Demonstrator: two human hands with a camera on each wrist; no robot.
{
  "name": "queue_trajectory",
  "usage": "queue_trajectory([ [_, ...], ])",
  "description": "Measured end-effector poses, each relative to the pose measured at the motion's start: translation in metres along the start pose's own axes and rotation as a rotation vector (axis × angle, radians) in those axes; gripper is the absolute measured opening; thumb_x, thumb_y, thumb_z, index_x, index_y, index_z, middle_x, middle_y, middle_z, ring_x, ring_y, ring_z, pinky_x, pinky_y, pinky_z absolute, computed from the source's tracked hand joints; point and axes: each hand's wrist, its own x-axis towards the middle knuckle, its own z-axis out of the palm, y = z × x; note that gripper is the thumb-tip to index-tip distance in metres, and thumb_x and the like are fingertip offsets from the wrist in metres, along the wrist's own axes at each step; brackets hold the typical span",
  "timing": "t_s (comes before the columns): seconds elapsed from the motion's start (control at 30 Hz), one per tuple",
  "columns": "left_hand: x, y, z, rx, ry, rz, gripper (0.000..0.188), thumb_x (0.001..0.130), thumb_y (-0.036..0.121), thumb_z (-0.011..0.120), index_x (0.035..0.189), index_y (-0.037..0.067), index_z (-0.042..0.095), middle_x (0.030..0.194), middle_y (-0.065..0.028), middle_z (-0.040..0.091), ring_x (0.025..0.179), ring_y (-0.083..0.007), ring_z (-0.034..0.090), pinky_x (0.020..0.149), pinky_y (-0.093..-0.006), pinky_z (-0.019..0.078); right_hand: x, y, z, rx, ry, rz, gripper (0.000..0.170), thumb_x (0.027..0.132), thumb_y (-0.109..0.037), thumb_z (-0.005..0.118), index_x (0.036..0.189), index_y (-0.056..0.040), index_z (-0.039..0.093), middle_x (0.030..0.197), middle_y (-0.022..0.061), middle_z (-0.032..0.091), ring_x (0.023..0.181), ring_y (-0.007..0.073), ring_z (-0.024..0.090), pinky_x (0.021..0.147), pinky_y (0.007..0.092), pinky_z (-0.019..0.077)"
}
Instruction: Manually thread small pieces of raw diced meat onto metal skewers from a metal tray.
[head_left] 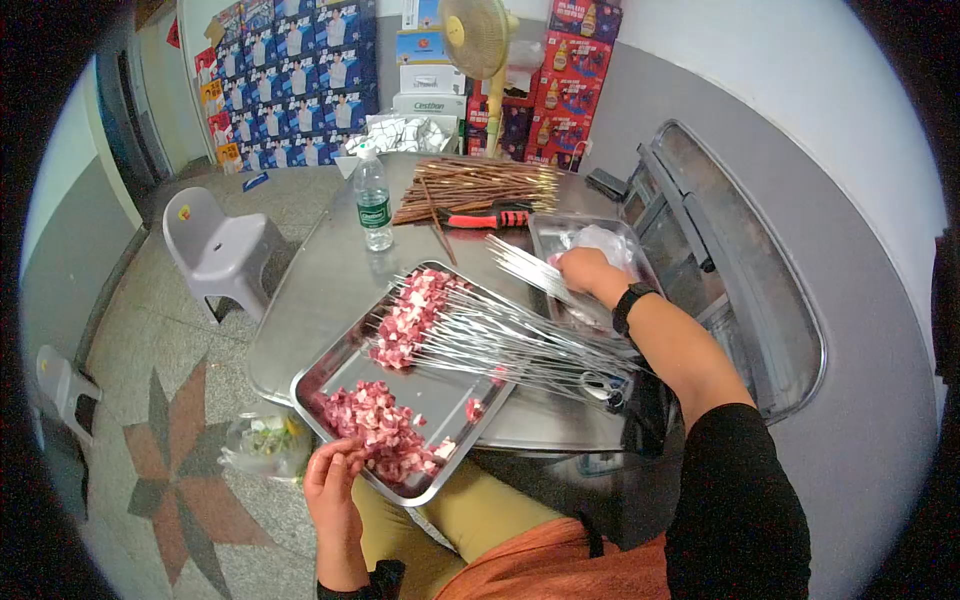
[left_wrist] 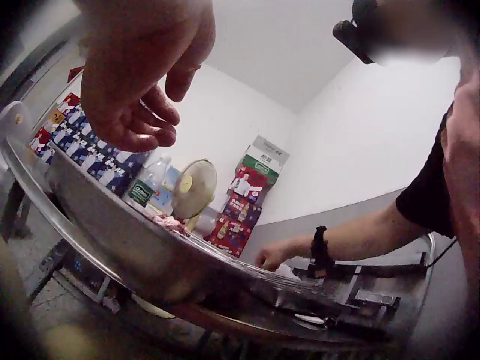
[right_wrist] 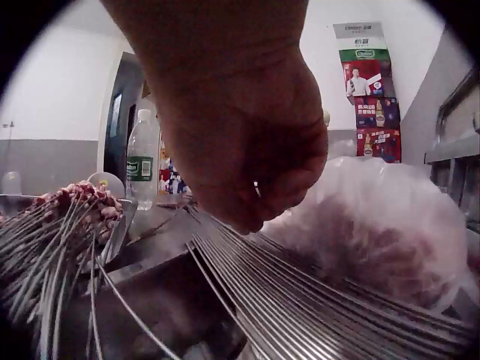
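Observation:
My left hand hovers at the near left rim of a metal tray, fingers loosely curled, holding nothing visible in the left wrist view. Beside its fingertips lies a heap of raw diced meat. Farther back in the tray, meat threaded on metal skewers forms a pile, its bare shafts fanning out to the right. My right hand is over a bundle of bare metal skewers, curled fingertips pinching at their ends. Behind that hand, a clear plastic bag with reddish contents sits in a second tray.
Brown sticks lie across the table's back, with a red-and-black handled tool in front. A water bottle stands at back left. Scissors lie near the right edge. A grey chair stands left of the table.

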Motion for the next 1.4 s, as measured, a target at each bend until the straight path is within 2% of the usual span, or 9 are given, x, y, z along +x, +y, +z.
queue_trajectory([
  [0.47, -0.004, 0.006, 0.001, -0.045, 0.015, -0.027, 0.016, 0.088, 0.008, 0.049, 0.098, -0.001, 0.057, 0.097, -0.0101, 0.060, 0.084, -0.0158, 0.059, 0.077, -0.0263, 0.0478, -0.005, 0.001, -0.004, -0.039, -0.096, 0.028, 0.023, 0.064, -0.017, 0.062, 0.086, -0.0097, 0.066, 0.082, 0.0121, 0.064, 0.079, 0.0303, 0.063, 0.066, 0.0413, 0.0502],
  [0.63, -0.001, 0.007, 0.001, -0.020, 0.003, -0.019, 0.016, 0.088, 0.009, 0.049, 0.098, -0.001, 0.057, 0.097, -0.0090, 0.060, 0.084, -0.0152, 0.059, 0.078, -0.0266, 0.0474, -0.019, -0.004, -0.065, 0.104, 0.268, -0.061, 0.026, 0.060, -0.022, 0.061, 0.083, -0.0103, 0.065, 0.076, 0.0166, 0.062, 0.074, 0.0346, 0.060, 0.065, 0.0435, 0.0480],
  [0.83, 0.015, 0.009, -0.032, 0.220, 0.054, 0.159, 0.013, 0.085, 0.004, 0.054, 0.096, 0.000, 0.060, 0.095, -0.0061, 0.060, 0.083, -0.0127, 0.057, 0.075, -0.0250, 0.0462, -0.095, -0.075, -0.173, 0.365, 0.771, -0.377, 0.020, 0.076, -0.013, 0.050, 0.091, -0.0077, 0.061, 0.083, 0.0140, 0.060, 0.077, 0.0307, 0.058, 0.065, 0.0396, 0.0470],
  [0.93, 0.039, 0.019, -0.032, 0.768, 0.028, 0.427, 0.013, 0.076, 0.000, 0.061, 0.088, 0.002, 0.063, 0.088, -0.0079, 0.059, 0.077, -0.0157, 0.058, 0.067, -0.0256, 0.0473, -0.131, -0.123, -0.167, 0.410, 0.634, -0.457, 0.021, 0.080, -0.011, 0.048, 0.097, -0.0090, 0.061, 0.080, 0.0114, 0.057, 0.074, 0.0295, 0.058, 0.064, 0.0395, 0.0474],
  [1.03, 0.053, 0.009, -0.035, 0.919, -0.118, 0.457, 0.014, 0.071, 0.000, 0.065, 0.084, 0.003, 0.063, 0.086, -0.0097, 0.060, 0.076, -0.0216, 0.059, 0.064, -0.0292, 0.0472, -0.175, -0.190, -0.116, 0.465, 0.295, -0.477, 0.031, 0.079, -0.006, 0.047, 0.107, -0.0104, 0.058, 0.078, 0.0114, 0.052, 0.070, 0.0299, 0.057, 0.061, 0.0394, 0.0480],
  [1.13, 0.066, 0.004, -0.029, 0.991, -0.267, 0.576, 0.015, 0.066, 0.001, 0.067, 0.081, 0.004, 0.063, 0.083, -0.0096, 0.060, 0.077, -0.0265, 0.058, 0.066, -0.0335, 0.0470, -0.178, -0.234, -0.057, 0.707, 0.343, -0.488, 0.039, 0.078, -0.005, 0.048, 0.116, -0.0124, 0.053, 0.078, 0.0125, 0.052, 0.067, 0.0314, 0.057, 0.058, 0.0404, 0.0482],
  [1.2, 0.072, 0.007, -0.024, 1.041, -0.266, 0.581, 0.016, 0.065, 0.002, 0.067, 0.080, 0.005, 0.063, 0.082, -0.0094, 0.060, 0.077, -0.0283, 0.057, 0.067, -0.0351, 0.0467, -0.176, -0.243, -0.046, 0.712, 0.056, -0.417, 0.040, 0.077, -0.001, 0.048, 0.116, -0.0100, 0.053, 0.081, 0.0140, 0.056, 0.068, 0.0335, 0.056, 0.059, 0.0398, 0.0473],
  [1.3, 0.087, 0.014, -0.023, 1.129, -0.304, 0.543, 0.017, 0.066, 0.003, 0.069, 0.082, 0.005, 0.064, 0.081, -0.0098, 0.060, 0.078, -0.0286, 0.059, 0.069, -0.0351, 0.0475, -0.174, -0.242, -0.027, 0.791, 0.025, -0.398, 0.043, 0.078, -0.005, 0.047, 0.120, -0.0132, 0.049, 0.083, 0.0135, 0.054, 0.064, 0.0344, 0.057, 0.056, 0.0426, 0.0479],
  [1.4, 0.092, 0.026, -0.016, 1.094, -0.655, 0.547, 0.017, 0.063, 0.006, 0.070, 0.079, 0.006, 0.064, 0.082, -0.0084, 0.059, 0.080, -0.0273, 0.057, 0.070, -0.0361, 0.0459, -0.170, -0.237, -0.020, 0.820, 0.025, -0.373, 0.042, 0.078, -0.004, 0.047, 0.119, -0.0114, 0.050, 0.083, 0.0136, 0.055, 0.066, 0.0339, 0.057, 0.057, 0.0425, 0.0482],
])
